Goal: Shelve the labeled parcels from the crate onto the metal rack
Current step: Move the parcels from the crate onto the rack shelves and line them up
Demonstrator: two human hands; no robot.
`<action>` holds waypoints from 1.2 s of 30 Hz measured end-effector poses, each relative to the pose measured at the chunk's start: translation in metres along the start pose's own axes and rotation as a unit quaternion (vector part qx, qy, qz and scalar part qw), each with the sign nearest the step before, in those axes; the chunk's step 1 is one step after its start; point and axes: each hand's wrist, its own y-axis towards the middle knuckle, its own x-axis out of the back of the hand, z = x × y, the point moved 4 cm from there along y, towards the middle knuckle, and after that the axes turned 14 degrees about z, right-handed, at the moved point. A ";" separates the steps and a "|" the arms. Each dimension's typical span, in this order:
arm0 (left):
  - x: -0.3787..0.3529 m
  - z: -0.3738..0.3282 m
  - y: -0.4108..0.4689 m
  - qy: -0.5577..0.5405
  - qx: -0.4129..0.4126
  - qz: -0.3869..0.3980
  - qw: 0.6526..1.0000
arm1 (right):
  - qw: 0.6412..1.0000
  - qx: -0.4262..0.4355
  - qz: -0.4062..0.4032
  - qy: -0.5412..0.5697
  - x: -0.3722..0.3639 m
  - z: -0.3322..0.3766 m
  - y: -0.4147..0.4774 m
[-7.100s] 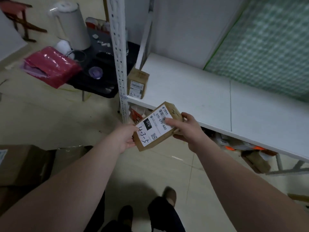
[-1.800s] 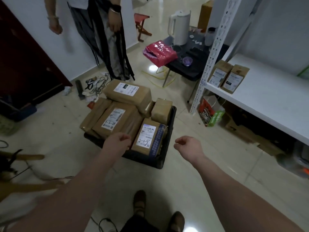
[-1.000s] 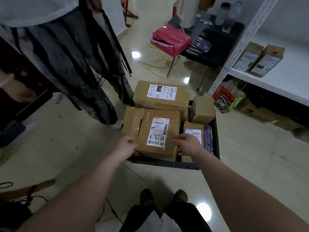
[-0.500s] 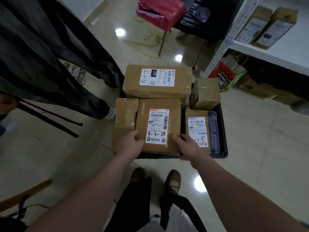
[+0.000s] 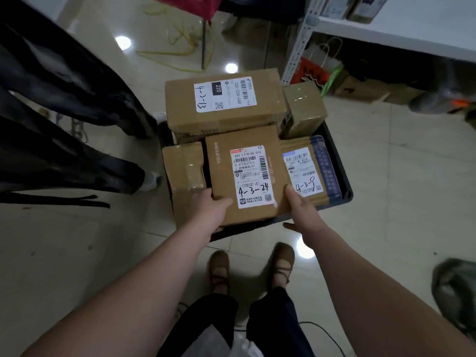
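Empty a moment ago, left hand (image 5: 210, 206) and right hand (image 5: 300, 205) now both grip the 4-3-24 parcel (image 5: 247, 173) by its near corners, so it looks ready to leave the crate (image 5: 343, 176).

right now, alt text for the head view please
The left hand and right hand grip the near end of the parcel marked 4-3-24, atop other brown parcels in a black crate on the floor. The metal rack stands at upper right.

Left hand (image 5: 210, 208) and right hand (image 5: 302, 210) hold the 4-3-24 parcel (image 5: 247, 173) by its near corners at the black crate (image 5: 332, 204).
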 end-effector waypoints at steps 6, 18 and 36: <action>-0.002 -0.010 -0.015 -0.090 -0.003 0.050 0.995 | 0.987 -0.031 0.004 0.158 0.015 -0.010 -0.010; -0.032 -0.059 -0.069 -0.097 -0.057 0.173 0.979 | 0.927 -0.012 0.154 0.343 0.027 -0.014 -0.076; -0.101 -0.142 -0.109 -0.082 0.006 0.303 0.949 | 0.919 0.170 0.119 0.334 0.118 0.016 -0.160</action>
